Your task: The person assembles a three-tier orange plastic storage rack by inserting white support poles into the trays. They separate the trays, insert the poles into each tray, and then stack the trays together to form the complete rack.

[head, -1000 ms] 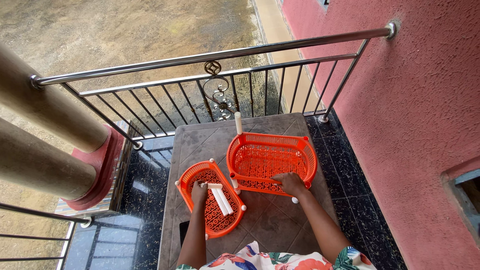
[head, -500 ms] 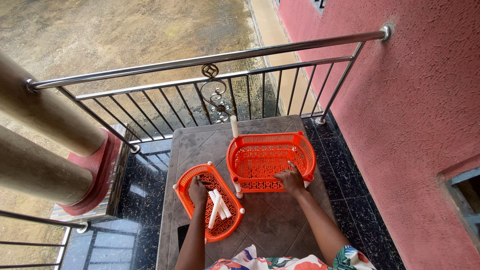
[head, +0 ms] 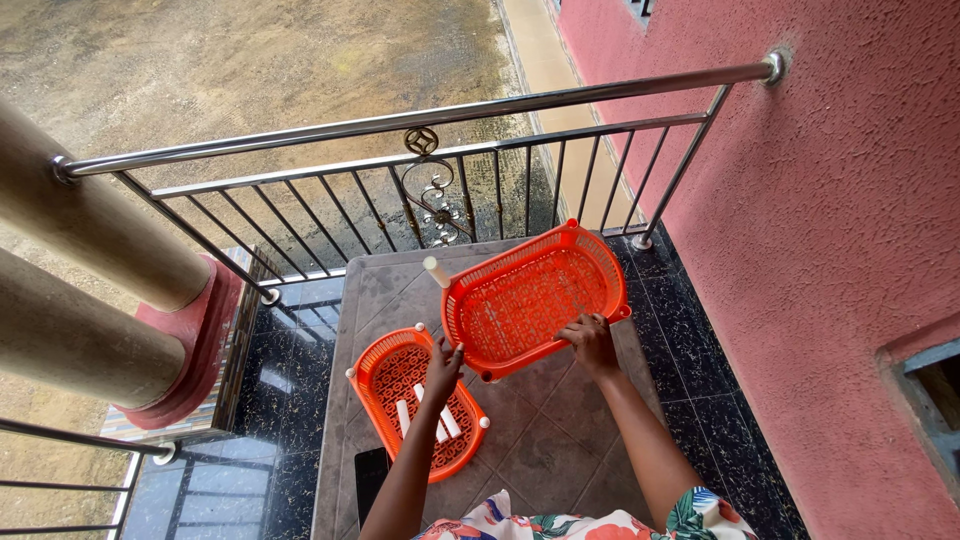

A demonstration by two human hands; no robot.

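Big orange basket (head: 535,300) now tipped up at centre frame, far rim raised toward the railing (head: 420,150), near edge low over the table (head: 560,440). Half a second ago it sat flat; so it's been lifted and tilted, both hands moved with it. Right hand (head: 590,343) closed on the basket's near-right rim, fingers curled over the edge. Left hand (head: 443,370) at the basket's near-left corner, fingers wrapped on that rim or on the leg there; grip looks closed, exact contact hard to tell. White peg (head: 436,271) sticks up at the basket's upper-left corner, same spot as before relative to the basket. Smaller orange basket (head: 415,400) lies flat at lower left of the table, unmoved, with white rods (head: 440,420) loose inside. Dark phone-like slab (head: 370,480) at the table's near-left edge. Pink wall (head: 850,250) on the right.
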